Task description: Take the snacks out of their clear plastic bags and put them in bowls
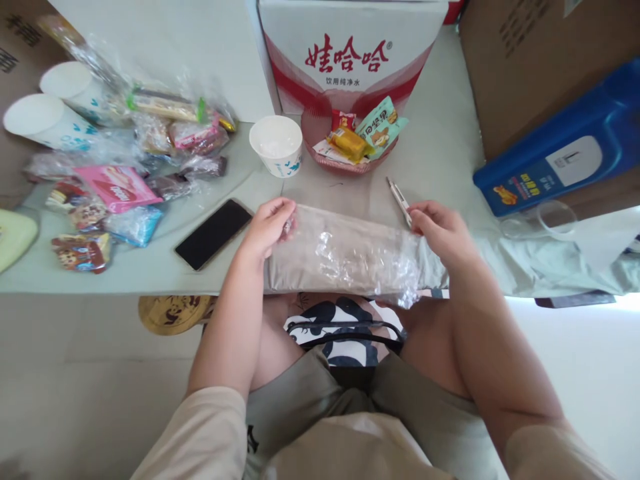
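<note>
A transparent plastic bag (345, 250) is stretched between both hands at the table's front edge, its lower right corner hanging past the edge. My left hand (270, 227) is closed on the bag's upper left corner. At the opposite end, my right hand (443, 230) pinches the bag's upper right part. A slim white-and-grey cutter knife (399, 200) lies just beyond the right fingertips; whether they touch it I cannot tell. Nothing shows inside the bag.
Left of my hands lie a black phone (214, 233) and a pile of wrapped snacks (117, 187). Behind the bag stand a paper cup (277, 143) and a pink dish (320, 157) holding packets. A blue container (560, 147) leans at the right beside a transparent cup (555, 220).
</note>
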The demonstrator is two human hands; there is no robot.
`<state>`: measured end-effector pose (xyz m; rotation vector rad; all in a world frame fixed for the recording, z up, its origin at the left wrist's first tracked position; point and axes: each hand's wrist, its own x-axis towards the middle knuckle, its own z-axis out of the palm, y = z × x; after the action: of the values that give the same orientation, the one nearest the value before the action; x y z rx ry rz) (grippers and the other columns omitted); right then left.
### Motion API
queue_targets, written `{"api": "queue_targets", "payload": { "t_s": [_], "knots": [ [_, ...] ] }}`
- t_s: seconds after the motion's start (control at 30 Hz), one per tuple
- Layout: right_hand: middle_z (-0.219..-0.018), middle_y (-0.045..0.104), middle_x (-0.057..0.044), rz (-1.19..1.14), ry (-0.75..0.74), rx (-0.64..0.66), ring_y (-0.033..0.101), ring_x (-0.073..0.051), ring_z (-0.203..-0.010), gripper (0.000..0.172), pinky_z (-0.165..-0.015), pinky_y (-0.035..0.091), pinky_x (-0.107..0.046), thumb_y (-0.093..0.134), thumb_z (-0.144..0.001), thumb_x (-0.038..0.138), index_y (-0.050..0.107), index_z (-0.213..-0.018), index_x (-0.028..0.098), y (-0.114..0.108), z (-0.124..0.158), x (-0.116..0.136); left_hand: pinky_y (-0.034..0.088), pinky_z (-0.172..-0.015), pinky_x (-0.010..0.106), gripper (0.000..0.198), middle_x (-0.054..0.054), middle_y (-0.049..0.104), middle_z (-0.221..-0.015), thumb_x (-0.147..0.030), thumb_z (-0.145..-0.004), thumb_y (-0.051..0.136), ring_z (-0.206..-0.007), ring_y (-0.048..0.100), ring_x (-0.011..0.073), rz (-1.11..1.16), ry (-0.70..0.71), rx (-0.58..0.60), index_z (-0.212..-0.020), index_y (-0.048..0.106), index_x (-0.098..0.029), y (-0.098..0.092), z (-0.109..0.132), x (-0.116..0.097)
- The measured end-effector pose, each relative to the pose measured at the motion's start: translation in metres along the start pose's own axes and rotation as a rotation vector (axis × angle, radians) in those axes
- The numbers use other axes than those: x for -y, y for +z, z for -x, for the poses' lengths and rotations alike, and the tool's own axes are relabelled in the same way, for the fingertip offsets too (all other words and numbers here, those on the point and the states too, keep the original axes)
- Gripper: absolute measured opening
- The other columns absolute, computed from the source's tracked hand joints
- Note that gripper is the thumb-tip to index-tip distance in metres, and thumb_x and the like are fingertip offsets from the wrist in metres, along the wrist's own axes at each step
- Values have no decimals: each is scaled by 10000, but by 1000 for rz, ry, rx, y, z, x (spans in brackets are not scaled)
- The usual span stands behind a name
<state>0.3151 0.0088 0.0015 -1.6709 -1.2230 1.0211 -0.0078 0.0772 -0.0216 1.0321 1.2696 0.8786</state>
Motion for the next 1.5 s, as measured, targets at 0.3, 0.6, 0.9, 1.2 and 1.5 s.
{"api": "queue_targets", "payload": {
  "t_s": [0.3,0.6,0.9,1.2,1.5],
  "knots": [
    [-965,751,-49,-200,-125,757,695,-156,-815,535,-676,560,-279,830,-709,439,627,-1146,208,63,9,5,256,-318,181,289,-42,521,-468,-432,-815,736,-314,434,80,-14,-158,432,-734,586,-198,23,9,-3],
    [-523,560,69,-297,-4,534,492,-81,-432,321,-436,398,-227,703,-823,504,551,-808,221,85,18,11,598,-727,351,646,94,748,-910,-765,-786,605,-935,751,267,486,-52,347,-1096,656,-201,36,10,2],
    [-709,688,47,-371,53,488,666,-137,-575,542,-558,538,-272,790,-719,544,551,-1090,230,73,12,3,566,-638,269,219,58,766,-808,-238,-797,697,-711,741,184,178,-205,405,-1007,672,-180,59,8,12],
    [-525,598,95,-368,73,330,571,-133,-424,582,-451,473,-267,629,-841,486,499,-1357,250,72,11,3,468,-458,263,516,22,682,-618,-526,-821,679,-509,671,206,229,-124,346,-1220,622,-205,46,7,11],
    [-691,651,19,-565,-51,386,614,-144,-551,261,-596,561,-331,681,-763,487,588,-766,243,67,15,6,513,-508,265,90,-3,641,-586,-246,-757,657,-507,626,150,340,-81,331,-824,663,-186,45,10,4]
  ]
}}
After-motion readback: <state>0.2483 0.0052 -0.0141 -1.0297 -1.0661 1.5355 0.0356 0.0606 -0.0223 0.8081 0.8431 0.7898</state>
